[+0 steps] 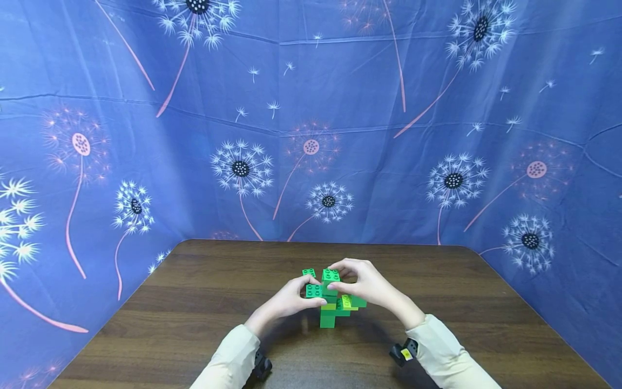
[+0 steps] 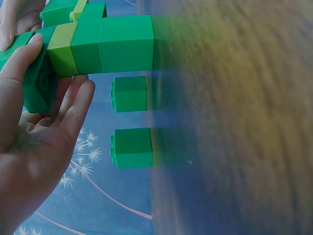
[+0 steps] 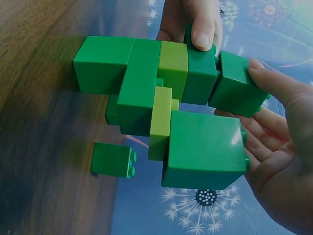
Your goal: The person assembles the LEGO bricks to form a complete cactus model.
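Note:
A branching stack of green and lime toy building bricks [image 1: 328,320] stands upright on the table. My left hand [image 1: 290,296] grips an overhanging green brick [image 2: 41,83] on its left side, thumb on the near face and fingers behind. Between thumb and fingers, my right hand [image 1: 363,280] holds a 2x2 green brick [image 3: 239,83] at the top of the stack. In the right wrist view this brick sits slightly tilted, with studs showing in a gap beneath it. A side branch carries a thin lime brick [image 3: 160,122] and a large green brick [image 3: 208,147].
Loose green bricks stand on the wooden table [image 1: 194,335] behind the stack: two, one brick [image 2: 129,94] and another brick [image 2: 132,148], show in the left wrist view. A blue dandelion-print cloth [image 1: 311,97] hangs beyond the table's far edge.

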{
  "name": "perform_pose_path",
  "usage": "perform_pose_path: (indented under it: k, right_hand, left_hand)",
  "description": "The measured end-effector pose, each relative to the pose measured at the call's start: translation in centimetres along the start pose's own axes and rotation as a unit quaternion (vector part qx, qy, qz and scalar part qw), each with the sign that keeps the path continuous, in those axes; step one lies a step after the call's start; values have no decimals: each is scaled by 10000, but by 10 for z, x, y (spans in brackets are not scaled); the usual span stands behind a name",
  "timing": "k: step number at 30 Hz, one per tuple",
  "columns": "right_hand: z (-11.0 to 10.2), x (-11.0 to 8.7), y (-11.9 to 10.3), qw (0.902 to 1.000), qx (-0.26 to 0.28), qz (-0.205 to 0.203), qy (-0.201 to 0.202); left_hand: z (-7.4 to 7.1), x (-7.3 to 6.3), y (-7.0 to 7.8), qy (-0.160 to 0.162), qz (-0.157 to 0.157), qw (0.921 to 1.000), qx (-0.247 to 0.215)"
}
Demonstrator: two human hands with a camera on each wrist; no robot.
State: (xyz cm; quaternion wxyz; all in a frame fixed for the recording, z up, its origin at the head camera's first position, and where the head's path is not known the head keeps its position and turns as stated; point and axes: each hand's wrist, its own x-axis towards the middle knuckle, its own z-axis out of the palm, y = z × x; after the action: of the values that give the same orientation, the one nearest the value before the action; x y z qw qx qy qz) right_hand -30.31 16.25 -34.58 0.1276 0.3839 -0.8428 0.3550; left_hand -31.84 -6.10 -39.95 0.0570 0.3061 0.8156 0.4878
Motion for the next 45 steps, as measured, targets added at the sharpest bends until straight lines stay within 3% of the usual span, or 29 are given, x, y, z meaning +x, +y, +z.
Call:
perform_pose_path:
  k: [29, 37, 45]
  right_hand:
    - [1, 3, 2, 9996, 45, 201, -172]
    - [2, 1, 1, 9998, 94, 130, -144]
    - [4, -1, 1, 9997, 127, 188, -82]
  left_hand:
    - [0, 2, 0, 95, 246, 9995, 199]
    - [-5, -11, 31, 69, 326, 9993, 166]
    - [0, 0, 2, 38, 234, 9995, 200]
